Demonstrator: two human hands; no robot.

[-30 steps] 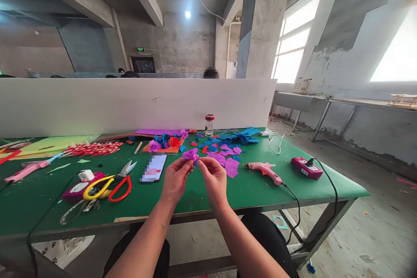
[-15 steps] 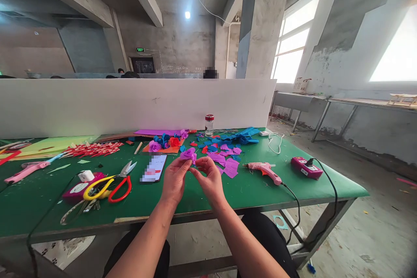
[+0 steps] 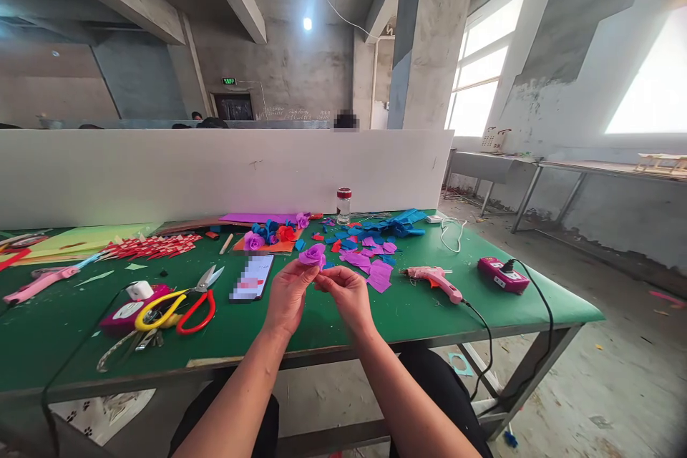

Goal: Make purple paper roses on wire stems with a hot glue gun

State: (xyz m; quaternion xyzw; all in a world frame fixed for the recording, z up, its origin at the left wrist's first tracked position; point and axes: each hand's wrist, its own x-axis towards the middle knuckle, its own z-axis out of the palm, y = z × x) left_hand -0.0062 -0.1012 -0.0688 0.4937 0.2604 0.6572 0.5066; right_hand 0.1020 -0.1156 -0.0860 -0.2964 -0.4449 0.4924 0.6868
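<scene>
A purple paper flower (image 3: 313,255) with layered petals is held up over the green table, between my fingers. My left hand (image 3: 290,293) is closed on it, thumb and fingers pinching its underside. My right hand (image 3: 348,293) has its thumb and fingertips pinched together at the flower's lower right edge; the fingers cover just what part they grip. Purple crepe paper pieces (image 3: 380,276) lie just beyond my right hand. To the left rests a phone (image 3: 251,278), and finished purple, blue and red paper flowers (image 3: 286,233) sit behind it on an orange sheet.
A pink glue gun (image 3: 434,279) lies to the right, its cord running off the table edge. Beyond it is a purple power socket (image 3: 503,275). Scissors (image 3: 201,293) with red and yellow handles lie left. A red-lidded jar (image 3: 344,206) stands before the white partition (image 3: 225,172).
My right hand's fingers have closed into a pinch by the flower's base. The flower has turned slightly, showing more of its open top.
</scene>
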